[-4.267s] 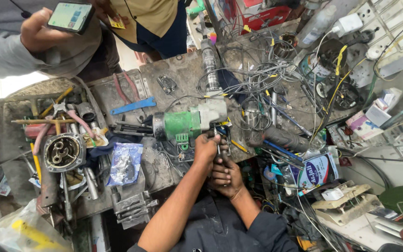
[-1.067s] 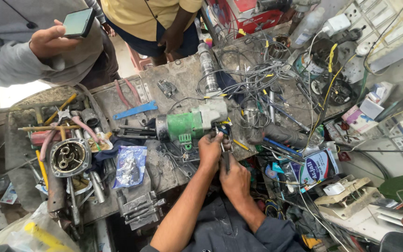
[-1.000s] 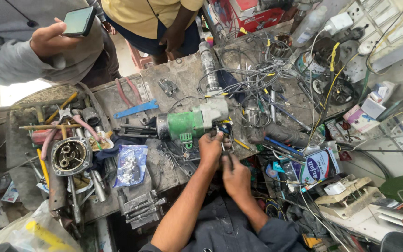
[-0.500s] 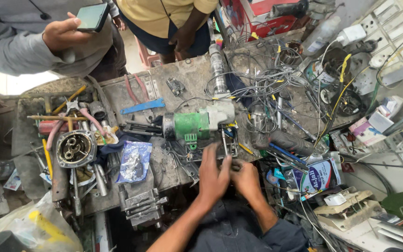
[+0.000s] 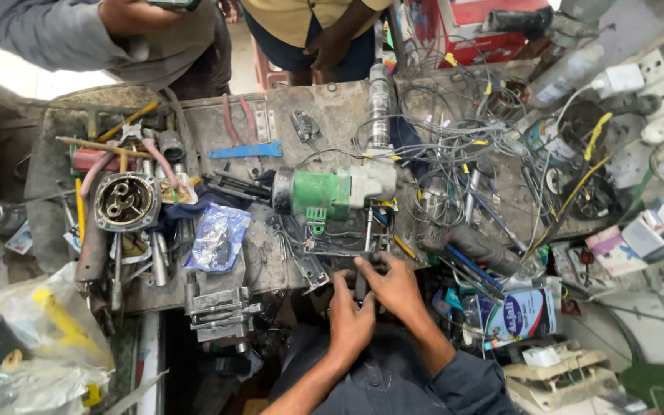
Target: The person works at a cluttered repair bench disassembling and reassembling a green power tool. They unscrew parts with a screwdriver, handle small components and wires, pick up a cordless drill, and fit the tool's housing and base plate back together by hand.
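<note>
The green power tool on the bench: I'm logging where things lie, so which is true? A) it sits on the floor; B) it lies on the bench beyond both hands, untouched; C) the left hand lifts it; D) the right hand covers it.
B: the green power tool lies on the bench, while the left hand and right hand grip a dark tool handle nearer the person.

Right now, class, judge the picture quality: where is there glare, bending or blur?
Head view: daylight blows out the top left corner; wide-lens bending curves the workbench edges; the green power tool is fairly sharp, while both hands gripping a dark screwdriver handle look slightly soft.
</note>
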`<state>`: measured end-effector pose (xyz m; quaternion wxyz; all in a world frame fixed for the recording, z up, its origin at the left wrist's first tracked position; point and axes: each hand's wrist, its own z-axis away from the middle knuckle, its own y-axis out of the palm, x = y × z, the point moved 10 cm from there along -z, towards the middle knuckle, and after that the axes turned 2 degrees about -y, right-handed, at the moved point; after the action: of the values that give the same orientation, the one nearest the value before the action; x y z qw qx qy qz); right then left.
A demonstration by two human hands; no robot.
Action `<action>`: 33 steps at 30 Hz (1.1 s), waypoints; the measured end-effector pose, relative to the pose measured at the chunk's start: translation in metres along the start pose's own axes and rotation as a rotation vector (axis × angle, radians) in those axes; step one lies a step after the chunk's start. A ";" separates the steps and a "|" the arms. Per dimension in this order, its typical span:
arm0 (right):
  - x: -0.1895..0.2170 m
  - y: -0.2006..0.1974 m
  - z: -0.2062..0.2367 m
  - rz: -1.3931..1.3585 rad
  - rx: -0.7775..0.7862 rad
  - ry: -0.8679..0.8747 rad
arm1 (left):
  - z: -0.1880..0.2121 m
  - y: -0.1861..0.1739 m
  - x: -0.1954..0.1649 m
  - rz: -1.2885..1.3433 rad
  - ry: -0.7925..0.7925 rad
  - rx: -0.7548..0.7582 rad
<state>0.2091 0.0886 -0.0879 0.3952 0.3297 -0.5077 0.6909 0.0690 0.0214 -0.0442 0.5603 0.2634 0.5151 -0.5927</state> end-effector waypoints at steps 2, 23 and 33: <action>-0.010 0.014 -0.002 -0.219 0.120 -0.009 | 0.007 -0.006 -0.015 -0.006 0.218 -0.134; 0.002 0.029 0.010 -0.867 0.526 0.470 | 0.014 0.066 0.087 1.126 -0.419 0.090; -0.013 0.028 -0.007 -0.658 0.351 0.295 | 0.028 0.008 0.011 0.208 0.115 -0.308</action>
<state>0.1902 0.0875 -0.1132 0.6019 0.4343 -0.1871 0.6435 0.0814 -0.0068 -0.0474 0.6220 0.2597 0.6007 -0.4298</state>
